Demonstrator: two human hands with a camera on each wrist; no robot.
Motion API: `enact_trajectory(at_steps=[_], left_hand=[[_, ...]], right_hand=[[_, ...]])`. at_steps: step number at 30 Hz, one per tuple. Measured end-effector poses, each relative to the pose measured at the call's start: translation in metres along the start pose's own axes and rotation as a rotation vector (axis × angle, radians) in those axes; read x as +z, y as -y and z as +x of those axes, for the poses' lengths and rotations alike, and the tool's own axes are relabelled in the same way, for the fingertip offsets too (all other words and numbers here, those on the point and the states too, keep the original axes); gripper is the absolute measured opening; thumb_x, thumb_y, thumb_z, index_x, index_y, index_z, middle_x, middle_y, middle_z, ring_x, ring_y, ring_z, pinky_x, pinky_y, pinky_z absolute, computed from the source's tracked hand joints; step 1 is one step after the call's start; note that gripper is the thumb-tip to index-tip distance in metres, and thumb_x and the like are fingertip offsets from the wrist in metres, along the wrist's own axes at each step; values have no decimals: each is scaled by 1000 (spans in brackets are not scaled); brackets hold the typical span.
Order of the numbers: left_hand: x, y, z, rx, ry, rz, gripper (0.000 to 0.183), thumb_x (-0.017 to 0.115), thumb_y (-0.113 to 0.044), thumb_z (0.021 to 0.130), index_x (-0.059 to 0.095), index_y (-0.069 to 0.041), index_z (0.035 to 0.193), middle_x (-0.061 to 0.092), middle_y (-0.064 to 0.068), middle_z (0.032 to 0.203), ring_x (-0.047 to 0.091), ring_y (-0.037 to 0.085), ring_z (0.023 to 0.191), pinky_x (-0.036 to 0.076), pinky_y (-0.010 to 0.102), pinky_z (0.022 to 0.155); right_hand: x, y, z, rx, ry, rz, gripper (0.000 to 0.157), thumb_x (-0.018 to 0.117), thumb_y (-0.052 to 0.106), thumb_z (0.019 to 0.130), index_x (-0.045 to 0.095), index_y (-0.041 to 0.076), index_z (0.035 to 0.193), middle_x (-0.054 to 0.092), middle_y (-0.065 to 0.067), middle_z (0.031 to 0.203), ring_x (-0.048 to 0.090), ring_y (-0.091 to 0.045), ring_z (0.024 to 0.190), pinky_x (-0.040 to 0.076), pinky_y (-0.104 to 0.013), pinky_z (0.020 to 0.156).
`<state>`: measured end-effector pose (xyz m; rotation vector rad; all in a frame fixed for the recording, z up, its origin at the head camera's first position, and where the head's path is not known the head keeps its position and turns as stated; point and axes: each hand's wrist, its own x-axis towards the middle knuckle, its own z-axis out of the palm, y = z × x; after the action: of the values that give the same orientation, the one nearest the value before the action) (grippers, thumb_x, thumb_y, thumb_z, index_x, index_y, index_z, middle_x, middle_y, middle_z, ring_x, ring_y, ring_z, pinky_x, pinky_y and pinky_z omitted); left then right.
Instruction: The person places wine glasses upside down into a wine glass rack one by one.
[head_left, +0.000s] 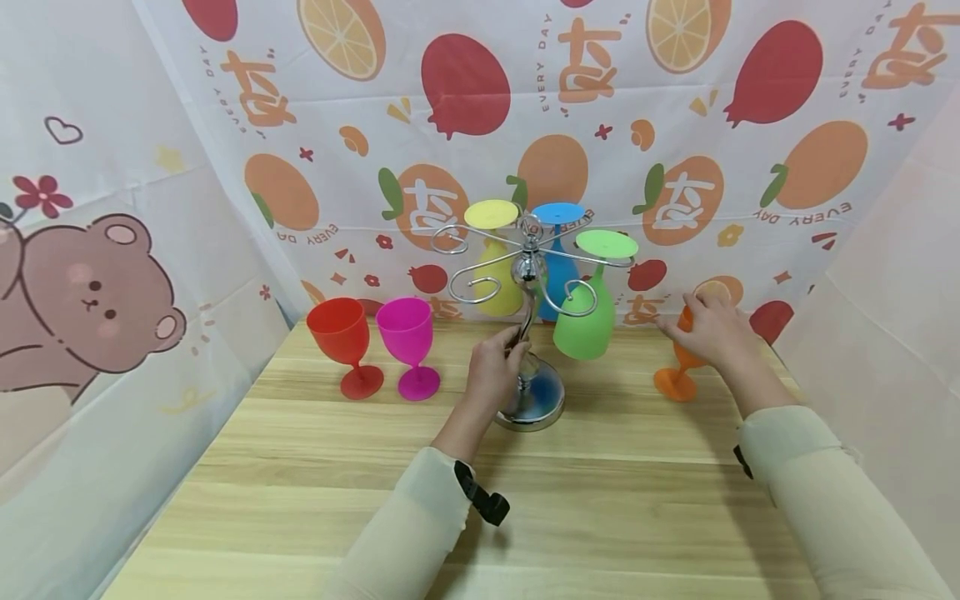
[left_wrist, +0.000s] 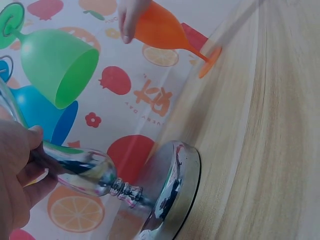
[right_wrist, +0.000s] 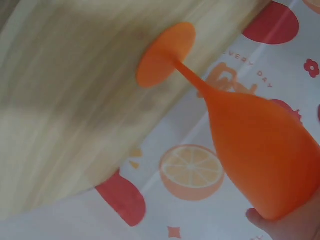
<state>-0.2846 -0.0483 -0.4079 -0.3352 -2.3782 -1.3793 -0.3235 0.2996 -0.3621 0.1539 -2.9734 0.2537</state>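
My left hand (head_left: 493,372) grips the curved post of a chrome glass rack (head_left: 528,271), just above its round base (left_wrist: 177,190). At the right, my right hand (head_left: 714,332) holds an orange goblet (right_wrist: 260,145) by the upper part of its bowl. The goblet is upright with its foot (head_left: 675,385) at the tabletop; whether it touches, I cannot tell. Hanging upside down by their feet from the rack's wire arms are a yellow goblet (head_left: 498,279), a blue goblet (head_left: 558,275) and a green goblet (head_left: 587,321). Part of the orange bowl is hidden by my right hand.
A red goblet (head_left: 341,333) and a magenta goblet (head_left: 407,333) stand upright on the wooden table (head_left: 300,500), left of the rack. Fruit-printed cloth (head_left: 465,83) hangs close behind the table's back edge. Bare wire loops (head_left: 474,292) stick out at the rack's left and front.
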Motion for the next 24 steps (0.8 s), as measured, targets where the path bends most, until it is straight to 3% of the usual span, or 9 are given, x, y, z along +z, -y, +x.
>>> enact_trajectory(at_steps=[10,24], left_hand=[[7,2,-1,-17,3,-16,17,66,-11,94,72,-6,109,75,7,99,72,20,95,60,34,81],[6,5,0,-64,-24,-28,20,67,-13,94,72,-7,112,74,8,104,72,20,98,59,35,83]], right_hand=[[10,-4,-5,50,-35,-21,75,54,45,95,34,-3,149,37,-31,146,32,-51,131,30,-69,106],[11,2,-2,65,-47,-26,75,52,49,96,34,-1,149,35,-28,149,29,-49,135,24,-69,110]])
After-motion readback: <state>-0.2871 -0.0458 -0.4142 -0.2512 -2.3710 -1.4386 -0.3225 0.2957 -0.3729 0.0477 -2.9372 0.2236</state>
